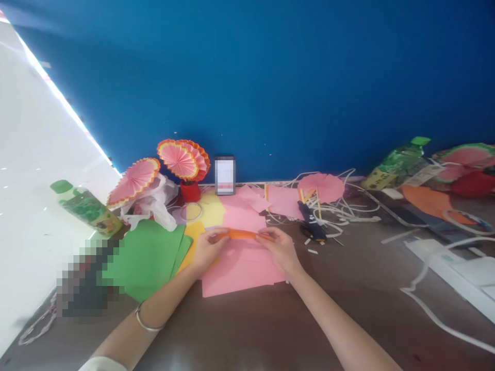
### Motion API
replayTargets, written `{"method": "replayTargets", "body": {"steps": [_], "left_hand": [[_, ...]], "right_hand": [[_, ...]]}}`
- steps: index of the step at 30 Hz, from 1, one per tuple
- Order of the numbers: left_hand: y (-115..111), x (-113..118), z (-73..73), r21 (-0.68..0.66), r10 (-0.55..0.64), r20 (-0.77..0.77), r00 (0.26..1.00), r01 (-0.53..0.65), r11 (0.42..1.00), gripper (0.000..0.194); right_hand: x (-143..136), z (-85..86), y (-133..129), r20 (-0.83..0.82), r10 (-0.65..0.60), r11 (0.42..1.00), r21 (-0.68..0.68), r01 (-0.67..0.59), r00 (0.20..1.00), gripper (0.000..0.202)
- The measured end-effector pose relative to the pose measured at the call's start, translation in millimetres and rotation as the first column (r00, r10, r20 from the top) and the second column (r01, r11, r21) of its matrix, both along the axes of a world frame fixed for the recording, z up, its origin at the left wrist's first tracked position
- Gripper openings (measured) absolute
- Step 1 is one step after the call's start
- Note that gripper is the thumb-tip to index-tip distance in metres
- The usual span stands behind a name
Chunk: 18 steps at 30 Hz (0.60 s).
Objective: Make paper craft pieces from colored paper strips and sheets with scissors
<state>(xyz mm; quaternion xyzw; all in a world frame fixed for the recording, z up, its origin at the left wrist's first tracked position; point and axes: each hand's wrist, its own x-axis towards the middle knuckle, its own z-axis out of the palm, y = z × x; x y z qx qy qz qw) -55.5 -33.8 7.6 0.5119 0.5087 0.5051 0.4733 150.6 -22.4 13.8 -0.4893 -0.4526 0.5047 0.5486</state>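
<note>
A narrow orange paper strip (242,234) is stretched level between my two hands. Its left end is pinched in the fingers of my left hand (211,248), and my right hand (279,250) grips the other end. Whether the strip is folded in layers is too small to tell. Under both hands lie pink paper sheets (235,278). Yellow paper (211,206) shows behind my left hand, and green paper sheets (145,255) lie to its left.
Pleated paper flowers (180,159) rise from a red pot (191,191) at the back. A phone (225,175) leans on the blue wall. A utility knife (311,221) lies among white cords right of centre. Bottles (87,206) flank both sides; a power strip (452,273) sits right.
</note>
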Motion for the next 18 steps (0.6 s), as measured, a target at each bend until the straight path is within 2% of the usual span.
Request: {"method": "replayTargets", "body": {"steps": [4, 7, 12, 18], "left_hand": [[0.5, -1.0, -0.6, -0.031, -0.004, 0.069, 0.998, 0.006, 1.000, 0.025], [0.6, -1.1, -1.1, -0.063, -0.003, 0.123, 0.992, 0.011, 0.998, 0.030], [2.0, 0.1, -1.2, -0.112, -0.011, 0.207, 0.978, 0.034, 0.993, 0.035], [2.6, 1.2, 1.5, -0.072, 0.020, 0.128, 0.992, -0.010, 0.997, 0.026]], "right_hand": [[-0.6, 0.9, 1.4, -0.269, -0.030, 0.996, -0.088, 0.006, 0.963, 0.027], [1.5, -0.1, 4.7, -0.384, -0.078, 0.992, -0.125, 0.032, 0.920, 0.029], [4.7, -4.0, 7.9, -0.375, -0.109, 0.992, -0.104, 0.075, 0.921, 0.024], [8.3, -0.7, 7.6, -0.391, -0.126, 0.985, -0.161, 0.067, 0.912, 0.022]]}}
